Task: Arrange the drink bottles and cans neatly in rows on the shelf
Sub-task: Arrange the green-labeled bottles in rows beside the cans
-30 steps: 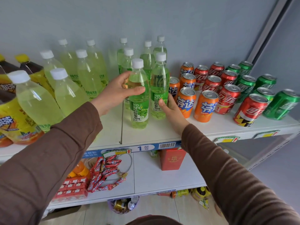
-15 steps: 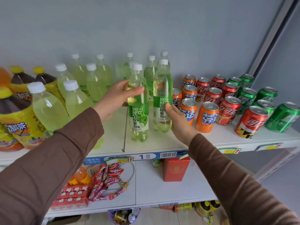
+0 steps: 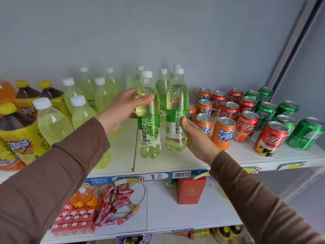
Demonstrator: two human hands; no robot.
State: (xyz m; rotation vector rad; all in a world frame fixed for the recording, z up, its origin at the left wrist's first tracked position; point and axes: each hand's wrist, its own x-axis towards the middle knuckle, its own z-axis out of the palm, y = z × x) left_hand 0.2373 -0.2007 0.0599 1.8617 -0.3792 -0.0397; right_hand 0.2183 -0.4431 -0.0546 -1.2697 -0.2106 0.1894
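Two green grape-drink bottles stand upright side by side near the front of the white shelf [image 3: 175, 163]. My left hand [image 3: 121, 107] grips the left green bottle [image 3: 149, 131] at its upper part, thumb across the front. My right hand [image 3: 197, 138] holds the right green bottle [image 3: 175, 106] from its right side, thumb on the label, fingers hidden behind it. More green bottles [image 3: 162, 85] stand in rows behind them. Orange cans [image 3: 223, 132], red cans [image 3: 247, 128] and green cans [image 3: 306, 133] stand in rows to the right.
Pale yellow bottles [image 3: 52, 124] and yellow-labelled tea bottles [image 3: 19, 138] crowd the shelf's left side. A bare strip of shelf lies between them and the held bottles. The lower shelf carries a red box [image 3: 190, 191] and red snack packets [image 3: 114, 206]. A grey wall backs the shelf.
My right hand has slid from the base of the right green bottle up to its label. My left hand keeps its grip. The whole shelf now sits lower in view.
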